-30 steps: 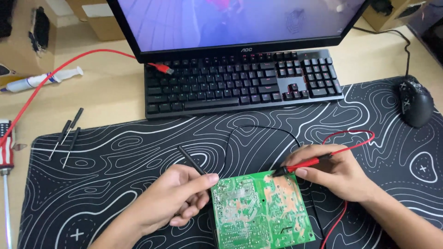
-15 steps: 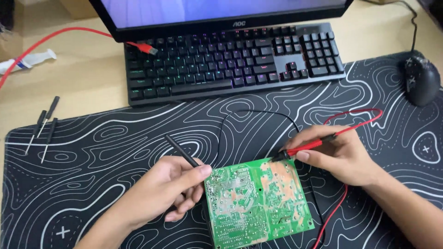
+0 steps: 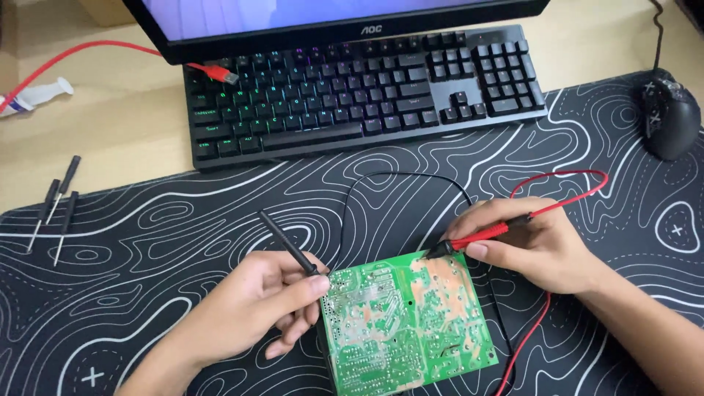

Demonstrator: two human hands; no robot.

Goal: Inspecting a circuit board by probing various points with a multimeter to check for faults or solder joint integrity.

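- Pale wooden desk (image 3: 117, 132), largely covered by a black desk mat (image 3: 183, 242) with white contour-line pattern; seen from above.
- Green circuit board (image 3: 407, 323), solder side up, lay on the mat at 6 o'clock of the view, tilted slightly, its lower edge running out of view.
- Left hand (image 3: 257, 308), at 9 o'clock of the board, fingers curled closed around a black probe (image 3: 286, 242); thumb and forefinger pinched the probe just beside the board's upper left corner, shaft slanting up toward 11 o'clock.
- Right hand (image 3: 543, 242), at 2 o'clock of the board, fingers closed on a red probe (image 3: 477, 236); dark tip touching the board's upper edge near its middle.
- Black lead (image 3: 411, 176) arched over the mat at 12 o'clock of the board; red lead (image 3: 565, 176) looped above the right hand and ran down past the wrist.
- Black keyboard (image 3: 359, 88) with coloured backlit keys, at 12 o'clock, partly on the mat.
- Monitor (image 3: 330, 22), lower edge only, behind the keyboard.
- Black mouse (image 3: 671, 117), at 2 o'clock, on the mat's corner.
- Three small screwdrivers (image 3: 55, 209), at 9 o'clock, straddling the mat edge.
- Red cable (image 3: 88, 53) with plug (image 3: 216, 72) resting on the keyboard's upper left.
- White tube (image 3: 37, 95), at 10 o'clock, on bare desk.
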